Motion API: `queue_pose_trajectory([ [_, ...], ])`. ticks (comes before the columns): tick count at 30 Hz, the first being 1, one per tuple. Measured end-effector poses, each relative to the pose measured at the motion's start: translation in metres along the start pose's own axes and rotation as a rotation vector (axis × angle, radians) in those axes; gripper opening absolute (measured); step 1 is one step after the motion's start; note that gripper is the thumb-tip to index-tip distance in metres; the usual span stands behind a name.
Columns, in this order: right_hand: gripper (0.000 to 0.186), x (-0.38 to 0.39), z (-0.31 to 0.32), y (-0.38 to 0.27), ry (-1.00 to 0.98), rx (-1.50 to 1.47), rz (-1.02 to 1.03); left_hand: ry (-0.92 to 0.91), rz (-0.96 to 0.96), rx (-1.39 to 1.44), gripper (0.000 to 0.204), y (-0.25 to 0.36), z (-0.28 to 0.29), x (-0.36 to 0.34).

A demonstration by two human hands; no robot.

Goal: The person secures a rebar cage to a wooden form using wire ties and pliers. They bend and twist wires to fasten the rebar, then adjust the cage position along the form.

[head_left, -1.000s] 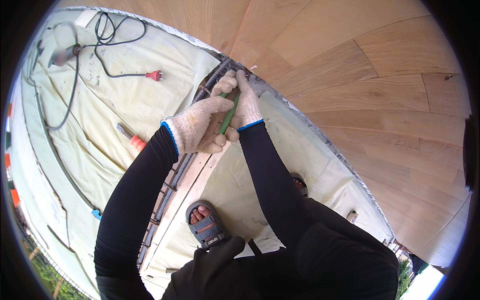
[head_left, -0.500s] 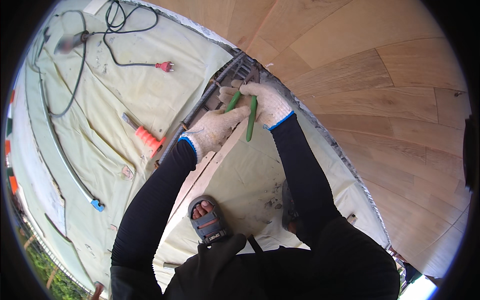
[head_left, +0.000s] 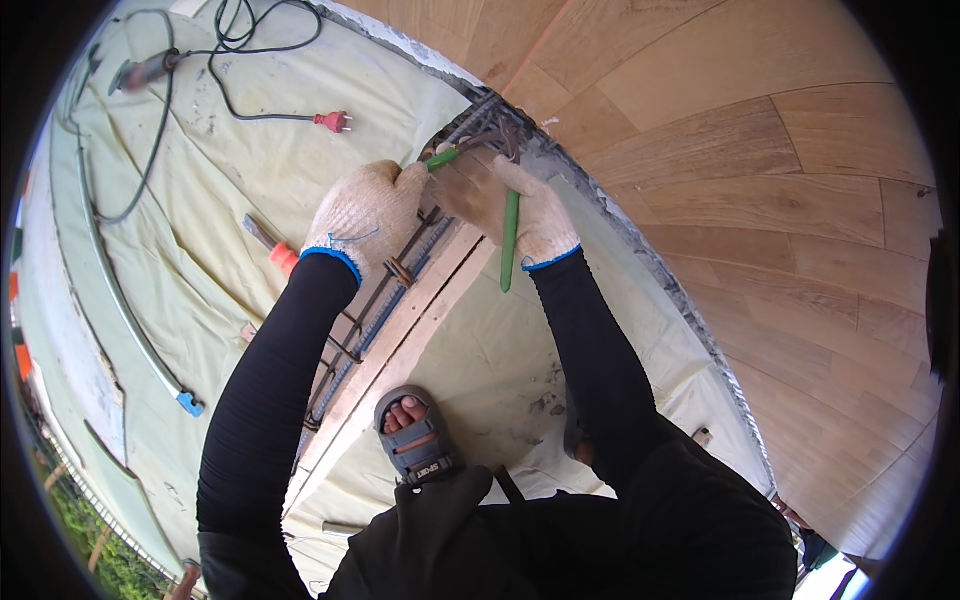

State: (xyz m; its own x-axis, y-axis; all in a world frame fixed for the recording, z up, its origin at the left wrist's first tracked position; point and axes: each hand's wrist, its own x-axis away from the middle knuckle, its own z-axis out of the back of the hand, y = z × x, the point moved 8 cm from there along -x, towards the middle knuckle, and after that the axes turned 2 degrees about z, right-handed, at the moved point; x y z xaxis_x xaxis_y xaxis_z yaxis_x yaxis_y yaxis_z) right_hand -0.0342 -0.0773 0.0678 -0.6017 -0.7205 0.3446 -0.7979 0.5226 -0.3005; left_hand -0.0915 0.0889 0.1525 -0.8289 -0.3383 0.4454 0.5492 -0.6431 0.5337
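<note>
Green-handled pincers [head_left: 511, 240] are in both my hands, handles spread wide, with the dark metal head up by the end of a steel bar cage [head_left: 385, 285]. My left hand [head_left: 368, 212], in a white knit glove with a blue cuff, is closed round the end of the left handle. The right handle passes under the thumb of my gloved right hand [head_left: 540, 218] and sticks out below it; the fingers of this hand are dark and partly smeared. What the jaws touch is too small to tell. Beneath the cage runs a pale wooden board [head_left: 400, 370].
An orange-handled chisel [head_left: 283, 258] lies left on the pale sheet [head_left: 230, 180]. Farther off are a power tool [head_left: 145, 70], its cord with a red plug [head_left: 332, 121], and a grey tube [head_left: 125, 290] with a blue end. Wood-look panels [head_left: 720, 200] rise at right. My sandalled foot [head_left: 418, 435] stands below.
My left hand has swung up and left with its handle, spreading the pincers apart. More of the steel cage shows below it. My right hand has shifted slightly.
</note>
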Motion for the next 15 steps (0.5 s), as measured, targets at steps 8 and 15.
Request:
queue_pose_trajectory([
  [8, 0.038, -0.018, 0.003, -0.008, 0.071, -0.067, 0.171, 0.075, -0.161, -0.196, 0.053, 0.041, 0.022, -0.035],
  [15, 0.031, -0.034, 0.003, -0.002, -0.073, -0.143, 0.100, -0.031, -0.079, -0.225, 0.049, 0.046, -0.004, -0.016],
])
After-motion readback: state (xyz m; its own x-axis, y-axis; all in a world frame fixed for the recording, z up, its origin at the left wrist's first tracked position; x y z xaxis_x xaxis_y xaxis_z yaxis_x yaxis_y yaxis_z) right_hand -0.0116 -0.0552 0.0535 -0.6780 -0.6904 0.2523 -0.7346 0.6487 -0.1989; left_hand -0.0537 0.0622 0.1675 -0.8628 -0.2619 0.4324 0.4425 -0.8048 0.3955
